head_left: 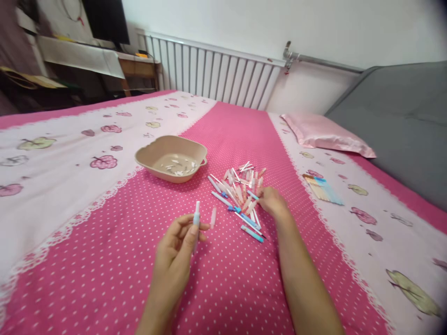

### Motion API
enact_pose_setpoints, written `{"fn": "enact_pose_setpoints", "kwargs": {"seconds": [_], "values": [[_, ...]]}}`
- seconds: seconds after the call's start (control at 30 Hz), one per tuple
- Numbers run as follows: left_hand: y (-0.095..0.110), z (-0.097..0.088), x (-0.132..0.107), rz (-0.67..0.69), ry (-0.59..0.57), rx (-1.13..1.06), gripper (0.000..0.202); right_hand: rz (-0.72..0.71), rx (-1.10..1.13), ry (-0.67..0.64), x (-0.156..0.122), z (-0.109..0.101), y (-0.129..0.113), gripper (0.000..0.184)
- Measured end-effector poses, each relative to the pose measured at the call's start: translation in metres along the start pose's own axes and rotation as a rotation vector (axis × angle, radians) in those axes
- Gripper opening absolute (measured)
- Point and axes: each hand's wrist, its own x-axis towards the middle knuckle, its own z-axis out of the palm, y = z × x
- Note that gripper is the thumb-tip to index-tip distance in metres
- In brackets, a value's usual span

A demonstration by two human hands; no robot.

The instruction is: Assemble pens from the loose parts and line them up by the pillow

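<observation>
My left hand (176,249) is closed around a slim pen (196,219) with a white barrel and blue collar, held upright above the pink dotted bedspread. A pale pink cap (213,217) lies on the cloth just right of it. My right hand (271,201) reaches into a loose pile of pens (240,195), several pink, white and blue, its fingers curled on one at the pile's right edge. A beige bowl (195,146) stands behind the pile, with small white bits inside.
A bundle of coloured sticks (323,188) lies on the pale strip at the right. A pink pillow (324,135) and a grey headboard (401,121) are at the far right. A white radiator (216,74) runs along the back wall.
</observation>
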Motion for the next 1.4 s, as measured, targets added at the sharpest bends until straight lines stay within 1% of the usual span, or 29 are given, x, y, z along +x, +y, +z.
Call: {"fn": "enact_pose_setpoints", "kwargs": {"seconds": [0.1,0.17,0.2,0.23,0.27,0.3,0.33,0.37,0.4,0.43,0.47,0.53,0.63,0.77,1.03,1.2,1.4], "values": [[0.001,0.000,-0.002,-0.004,-0.004,-0.021,0.027,-0.034,0.016,0.040,-0.003,-0.006,0.002,0.026],[0.002,0.000,-0.003,-0.020,-0.006,-0.026,0.026,-0.066,0.056,0.116,-0.006,-0.014,0.001,0.028],[0.002,0.001,-0.004,-0.024,-0.007,-0.027,0.026,-0.100,0.132,0.172,-0.009,-0.019,-0.001,0.027],[0.003,0.001,-0.005,-0.028,-0.009,-0.027,0.026,-0.145,0.254,0.199,-0.013,-0.023,-0.005,0.024],[0.003,0.001,-0.005,-0.029,-0.010,-0.027,0.026,-0.198,0.414,0.188,-0.018,-0.028,-0.009,0.021],[0.003,0.001,-0.005,-0.032,-0.011,-0.027,0.026,-0.262,0.600,0.128,-0.025,-0.032,-0.014,0.019],[0.003,0.001,-0.005,-0.036,-0.011,-0.027,0.026,-0.320,0.775,0.032,-0.032,-0.037,-0.019,0.017],[0.003,0.001,-0.005,-0.037,-0.009,-0.027,0.026,-0.375,0.897,-0.067,-0.039,-0.040,-0.025,0.017],[0.003,0.001,-0.004,-0.037,-0.010,-0.023,0.026,-0.421,0.976,-0.151,-0.047,-0.044,-0.030,0.019],[0.003,0.001,-0.004,-0.034,-0.011,-0.015,0.026,-0.460,1.008,-0.221,-0.054,-0.047,-0.035,0.020],[0.003,0.001,-0.004,-0.027,-0.011,-0.001,0.026,-0.487,1.020,-0.279,-0.060,-0.049,-0.040,0.021],[0.003,0.001,-0.005,-0.006,-0.008,0.043,0.027,-0.518,1.023,-0.343,-0.069,-0.052,-0.046,0.020],[0.002,0.000,-0.005,0.028,-0.017,0.128,0.028,-0.561,1.031,-0.373,-0.073,-0.053,-0.051,0.017],[0.001,-0.001,-0.006,0.072,-0.050,0.221,0.027,-0.616,1.007,-0.396,-0.072,-0.053,-0.051,0.014],[-0.001,-0.001,-0.005,0.119,-0.068,0.284,0.028,-0.659,0.920,-0.369,-0.079,-0.059,-0.049,0.015],[-0.003,-0.001,-0.006,0.144,-0.079,0.322,0.030,-0.675,0.875,-0.321,-0.082,-0.061,-0.049,0.017],[-0.004,-0.001,-0.005,0.146,-0.063,0.334,0.025,-0.727,0.787,-0.273,-0.087,-0.063,-0.050,0.017]]}}
